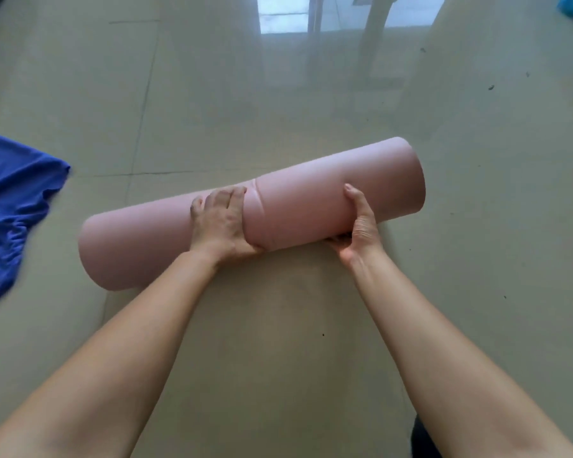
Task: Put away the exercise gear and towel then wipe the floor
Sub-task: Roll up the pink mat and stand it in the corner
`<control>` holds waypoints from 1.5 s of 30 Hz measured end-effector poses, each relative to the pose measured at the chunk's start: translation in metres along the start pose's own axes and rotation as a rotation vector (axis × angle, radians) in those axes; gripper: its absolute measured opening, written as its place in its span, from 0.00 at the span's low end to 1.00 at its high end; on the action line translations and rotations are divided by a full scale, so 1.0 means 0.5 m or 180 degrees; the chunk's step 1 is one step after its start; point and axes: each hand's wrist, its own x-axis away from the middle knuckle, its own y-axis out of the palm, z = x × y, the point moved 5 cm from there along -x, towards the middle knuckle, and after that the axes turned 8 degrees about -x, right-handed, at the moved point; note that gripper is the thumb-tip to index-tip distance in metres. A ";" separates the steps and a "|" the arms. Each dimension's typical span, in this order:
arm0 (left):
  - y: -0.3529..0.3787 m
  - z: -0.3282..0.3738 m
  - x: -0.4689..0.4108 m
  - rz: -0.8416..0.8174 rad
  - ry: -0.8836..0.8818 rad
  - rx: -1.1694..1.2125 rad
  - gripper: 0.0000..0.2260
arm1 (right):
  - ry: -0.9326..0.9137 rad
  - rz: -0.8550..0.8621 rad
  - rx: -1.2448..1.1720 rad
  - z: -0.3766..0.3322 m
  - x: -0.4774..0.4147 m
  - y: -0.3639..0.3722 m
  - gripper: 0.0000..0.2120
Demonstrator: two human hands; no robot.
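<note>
Both bare forearms are stretched forward, the left hand [219,223] being curved over the rolled mat [298,209], thumb on its near side, the right hand [358,226] clasped round it from below.

Glossy tiled floor [278,104]: open beyond both hands and right of the right hand [361,226]. Obstacle: rolled pink yoga mat [305,206], lying crosswise, gripped by both hands. Obstacle: crumpled blue towel [10,200], well left of the left hand [219,223], apart from the mat.
</note>
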 end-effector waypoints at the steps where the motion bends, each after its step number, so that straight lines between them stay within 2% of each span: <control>1: -0.016 -0.002 0.010 -0.0061 -0.0087 0.0282 0.50 | -0.0072 -0.0046 0.0037 -0.013 0.013 0.005 0.34; 4: -0.137 -0.016 0.021 -0.0195 -0.0561 0.1719 0.42 | -0.0540 -0.0305 0.0119 -0.105 0.091 0.074 0.44; 7: -0.278 -0.035 0.009 -0.0048 -0.0849 0.3139 0.45 | -0.1254 -0.0801 0.0544 -0.213 0.192 0.202 0.45; 9: -0.384 -0.019 0.010 0.0036 -0.0403 0.3759 0.43 | -0.1797 -0.1153 0.1031 -0.267 0.273 0.283 0.45; 11: -0.499 0.007 0.027 0.0318 0.0353 0.4311 0.31 | -0.2266 -0.1494 0.1667 -0.300 0.357 0.345 0.48; 12: -0.555 0.015 0.042 0.0514 0.0525 0.4541 0.28 | -0.2443 -0.1614 0.2013 -0.308 0.392 0.364 0.50; 14: -0.641 0.018 0.067 0.0872 0.0693 0.4965 0.27 | -0.2714 -0.1814 0.2668 -0.306 0.438 0.384 0.52; 16: -0.677 0.013 0.082 0.1004 0.0940 0.5234 0.30 | -0.2748 -0.1940 0.2918 -0.293 0.448 0.378 0.53; 20: -0.685 0.036 0.086 0.0702 0.1285 0.5082 0.32 | -0.2510 -0.1801 0.3223 -0.294 0.435 0.362 0.52; 22: -0.691 0.043 0.079 0.0616 0.1369 0.5007 0.31 | -0.2280 -0.1927 0.3422 -0.312 0.438 0.366 0.55; 24: -0.703 0.046 0.070 0.0549 0.1345 0.4856 0.30 | -0.1788 -0.2221 0.3301 -0.339 0.443 0.376 0.54; 26: -0.696 0.039 0.065 0.0298 0.0973 0.4682 0.27 | -0.1352 -0.2338 0.2936 -0.363 0.461 0.390 0.51; 28: -0.702 0.024 0.062 0.0081 0.0366 0.4514 0.25 | -0.1267 -0.2219 0.2635 -0.414 0.484 0.421 0.49; 30: -0.735 0.018 0.069 0.0049 -0.0046 0.4244 0.24 | -0.1322 -0.2024 0.2654 -0.460 0.523 0.454 0.42; 34: -0.780 0.041 0.116 -0.0176 -0.0125 0.3957 0.18 | -0.1623 -0.1379 0.3371 -0.490 0.528 0.456 0.34; 37: -0.799 0.053 0.186 -0.0816 -0.0527 0.4274 0.21 | -0.1177 -0.1292 0.3869 -0.497 0.565 0.429 0.30; 41: -0.818 0.117 0.285 -0.1620 -0.0602 0.4504 0.22 | -0.0857 -0.1190 0.4399 -0.509 0.616 0.371 0.32; 45: -0.848 0.212 0.377 -0.1748 -0.0950 0.4249 0.31 | -0.0521 -0.0985 0.4502 -0.512 0.689 0.274 0.34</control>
